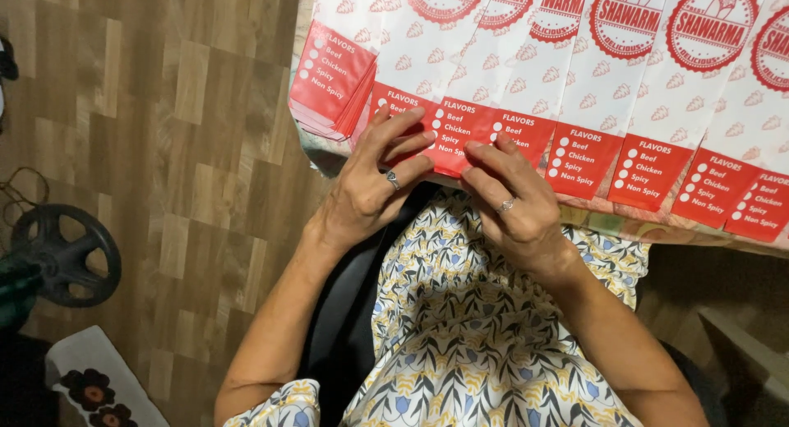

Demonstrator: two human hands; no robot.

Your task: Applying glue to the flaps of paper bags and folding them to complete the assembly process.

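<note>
The wooden floor (164, 189) fills the whole left side and lies open from the table edge out to a round black wheel-shaped thing (66, 254) and a patterned mat (99, 390) at the lower left, so there is plenty of free room on that side. The table (625, 226) runs along the top right, its near edge slanting down toward the right, and the person's lap in a flowered dress (477, 336) sits just below it, close under the edge. A long row of paper bags (625, 90) (white with red round marks and red lower flaps) lies fanned across the table, each overlapping the next, with their red ends hanging at the near edge. A thicker stack of the same bags (333, 78) rests at the left corner. The left hand (374, 184), with a ring on one finger, has its fingers spread and curved, the tips pressing on the red end of one bag (448, 139) in the row. The right hand (514, 201), also ringed, lies just beside it, fingers loosely together and resting on the same red end, not closed around it.
</note>
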